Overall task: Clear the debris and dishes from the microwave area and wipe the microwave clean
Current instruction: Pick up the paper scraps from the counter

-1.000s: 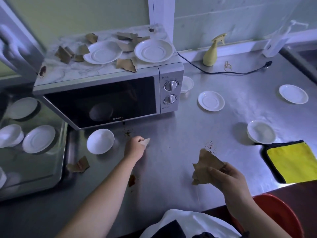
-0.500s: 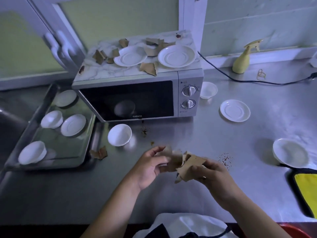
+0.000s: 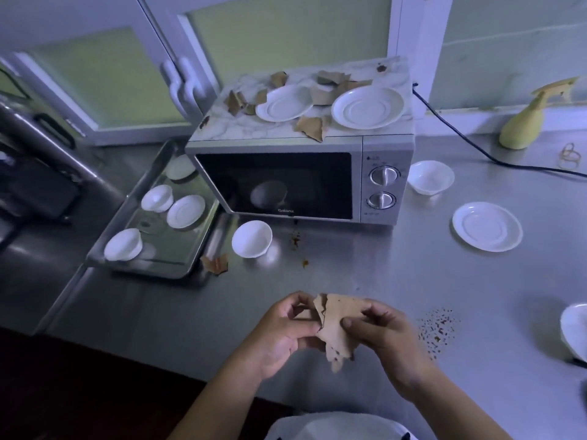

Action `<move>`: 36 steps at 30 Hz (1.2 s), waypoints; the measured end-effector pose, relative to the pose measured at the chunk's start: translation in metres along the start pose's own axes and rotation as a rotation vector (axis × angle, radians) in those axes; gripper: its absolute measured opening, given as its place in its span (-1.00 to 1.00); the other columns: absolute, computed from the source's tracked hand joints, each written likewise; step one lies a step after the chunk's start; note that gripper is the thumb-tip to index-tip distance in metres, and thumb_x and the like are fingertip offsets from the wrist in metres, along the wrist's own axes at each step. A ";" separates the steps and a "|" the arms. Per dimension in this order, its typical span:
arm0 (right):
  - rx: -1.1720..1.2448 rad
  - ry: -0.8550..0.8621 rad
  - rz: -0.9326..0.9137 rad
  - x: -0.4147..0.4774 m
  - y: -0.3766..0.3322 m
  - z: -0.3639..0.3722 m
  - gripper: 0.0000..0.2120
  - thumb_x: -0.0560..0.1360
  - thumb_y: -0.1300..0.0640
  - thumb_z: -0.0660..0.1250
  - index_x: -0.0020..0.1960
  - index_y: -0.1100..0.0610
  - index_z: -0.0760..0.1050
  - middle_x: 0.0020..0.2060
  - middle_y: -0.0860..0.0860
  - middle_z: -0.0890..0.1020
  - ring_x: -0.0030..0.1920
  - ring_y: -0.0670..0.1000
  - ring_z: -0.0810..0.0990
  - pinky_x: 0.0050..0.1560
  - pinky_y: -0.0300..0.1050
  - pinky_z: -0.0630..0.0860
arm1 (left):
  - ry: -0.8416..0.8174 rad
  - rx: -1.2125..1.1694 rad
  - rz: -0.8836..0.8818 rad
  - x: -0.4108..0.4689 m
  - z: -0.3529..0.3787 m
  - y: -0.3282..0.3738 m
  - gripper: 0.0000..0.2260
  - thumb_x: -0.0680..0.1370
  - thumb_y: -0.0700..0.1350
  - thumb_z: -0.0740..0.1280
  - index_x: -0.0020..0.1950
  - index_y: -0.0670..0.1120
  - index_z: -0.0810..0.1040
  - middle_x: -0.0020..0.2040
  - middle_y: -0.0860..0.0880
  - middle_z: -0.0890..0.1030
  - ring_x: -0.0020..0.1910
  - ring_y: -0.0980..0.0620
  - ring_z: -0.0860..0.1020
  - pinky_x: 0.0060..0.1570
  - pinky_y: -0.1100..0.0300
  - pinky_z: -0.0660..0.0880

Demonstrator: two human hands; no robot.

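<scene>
while they meet low in the middle of the frame, the left hand (image 3: 286, 325) and right hand (image 3: 378, 331) both pinch the held scraps (image 3: 336, 325), torn brown pieces lifted off the tabletop (image 3: 381, 268). the left hand's curled fingers grip their left edge, and the right hand's thumb presses on the front face. the microwave (image 3: 286, 182) sits at centre frame with its door closed. on its top lie the top-left plate (image 3: 284, 103) and top-right plate (image 3: 368, 106), with top scraps (image 3: 309, 127) strewn around them, some tucked under the rims. just below the door stands the front bowl (image 3: 251, 239), with dark specks (image 3: 296, 242) to its right and a loose scrap (image 3: 216, 264) to its lower left, beside the tray (image 3: 139, 267). the tray, at left of frame, holds several white dishes. right of the microwave are the side bowl (image 3: 430, 176) and, further right and lower, the side plate (image 3: 487, 226). crumbs (image 3: 436, 327) dot the tabletop just right of the right hand. a yellow sprayer (image 3: 524, 122) stands at upper right.
</scene>
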State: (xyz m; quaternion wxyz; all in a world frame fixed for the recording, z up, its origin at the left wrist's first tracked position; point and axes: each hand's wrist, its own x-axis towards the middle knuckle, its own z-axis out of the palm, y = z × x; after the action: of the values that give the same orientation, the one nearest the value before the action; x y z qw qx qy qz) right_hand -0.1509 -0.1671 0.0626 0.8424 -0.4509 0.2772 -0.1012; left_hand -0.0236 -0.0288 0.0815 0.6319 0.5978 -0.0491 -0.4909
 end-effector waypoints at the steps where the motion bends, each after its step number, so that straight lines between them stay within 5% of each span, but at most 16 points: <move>1: 0.001 -0.004 -0.004 0.001 0.000 -0.002 -0.80 0.35 0.35 0.43 -0.02 0.32 0.63 -0.14 0.40 0.65 -0.24 0.25 0.58 -0.30 0.03 0.48 | 0.020 -0.007 0.006 -0.002 0.002 -0.002 -0.68 0.30 -0.41 0.37 0.00 -0.23 0.45 -0.13 -0.15 0.62 -0.20 -0.12 0.63 -0.27 0.01 0.61; 4: -0.001 -0.016 0.011 0.004 0.002 -0.008 -0.73 0.42 0.48 0.37 0.10 0.32 0.57 -0.12 0.31 0.69 -0.20 0.25 0.62 -0.24 0.03 0.50 | 0.066 -0.015 0.032 -0.007 0.006 -0.006 -0.76 0.32 -0.39 0.41 -0.07 -0.24 0.47 -0.15 -0.18 0.62 -0.20 -0.14 0.64 -0.24 0.01 0.61; 9: -0.034 0.160 0.031 0.005 0.004 -0.017 -0.91 0.45 0.52 0.34 -0.06 0.43 0.56 -0.17 0.47 0.61 -0.24 0.40 0.58 -0.23 0.31 0.44 | 0.231 -0.013 0.075 -0.016 0.006 -0.004 -0.66 0.38 -0.22 0.53 0.09 -0.27 0.56 0.00 -0.19 0.66 0.00 -0.07 0.63 -0.02 0.12 0.60; 14: -0.044 0.197 0.036 0.003 -0.004 -0.025 -0.87 0.47 0.52 0.30 0.02 0.51 0.51 -0.11 0.41 0.67 -0.16 0.50 0.64 -0.14 0.61 0.42 | 0.201 0.221 0.137 -0.029 0.018 0.004 -0.85 0.36 -0.14 0.56 -0.12 -0.11 0.71 -0.20 -0.08 0.66 -0.22 0.04 0.59 -0.13 0.24 0.56; 18: -0.025 0.087 0.015 0.001 -0.007 -0.025 -0.90 0.43 0.46 0.38 -0.05 0.43 0.57 -0.03 0.40 0.66 -0.21 0.32 0.61 -0.25 0.34 0.48 | 0.205 0.491 0.163 -0.027 0.039 0.004 -0.89 0.40 -0.21 0.56 -0.22 -0.02 0.70 -0.26 0.02 0.69 -0.28 0.16 0.59 -0.17 0.36 0.50; 21: 0.029 -0.033 0.037 -0.004 -0.008 -0.022 -0.85 0.25 0.34 0.56 -0.21 0.21 0.67 -0.16 0.31 0.69 -0.27 0.27 0.66 -0.33 0.07 0.57 | 0.314 0.601 0.201 -0.023 0.051 -0.001 -0.83 0.39 -0.28 0.54 -0.26 -0.07 0.62 -0.33 0.01 0.66 -0.35 0.17 0.54 -0.25 0.36 0.42; 25: 0.070 -0.102 0.042 -0.007 -0.006 -0.024 -0.82 0.26 0.32 0.52 -0.14 0.25 0.69 -0.15 0.31 0.69 -0.22 0.33 0.69 -0.19 0.14 0.65 | 0.403 0.555 0.227 -0.022 0.048 -0.003 -0.86 0.40 -0.26 0.55 -0.25 -0.12 0.61 -0.33 -0.07 0.61 -0.32 0.07 0.53 -0.21 0.23 0.40; 31: -0.022 -0.017 0.035 -0.010 0.002 -0.003 -0.81 0.18 0.25 0.56 -0.21 0.22 0.70 -0.25 0.22 0.70 -0.27 0.14 0.69 -0.25 -0.09 0.63 | 0.306 0.543 0.213 -0.023 0.038 -0.003 -0.80 0.41 -0.32 0.51 -0.29 -0.05 0.64 -0.36 -0.01 0.62 -0.42 0.11 0.50 -0.35 0.31 0.40; 36: -0.019 0.081 0.059 -0.005 0.009 0.006 -0.89 0.38 0.42 0.45 -0.10 0.35 0.64 -0.18 0.30 0.70 -0.26 0.16 0.68 -0.26 -0.10 0.62 | 0.190 0.500 0.146 -0.022 0.017 -0.001 -0.81 0.46 -0.36 0.44 -0.21 -0.07 0.68 -0.33 -0.01 0.65 -0.42 0.09 0.54 -0.29 0.28 0.50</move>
State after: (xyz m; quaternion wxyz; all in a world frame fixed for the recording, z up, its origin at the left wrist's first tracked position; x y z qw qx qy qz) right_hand -0.1520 -0.1553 0.0595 0.8287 -0.4462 0.3254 -0.0917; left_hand -0.0462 -0.0259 0.0969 0.5000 0.7735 -0.1523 -0.3585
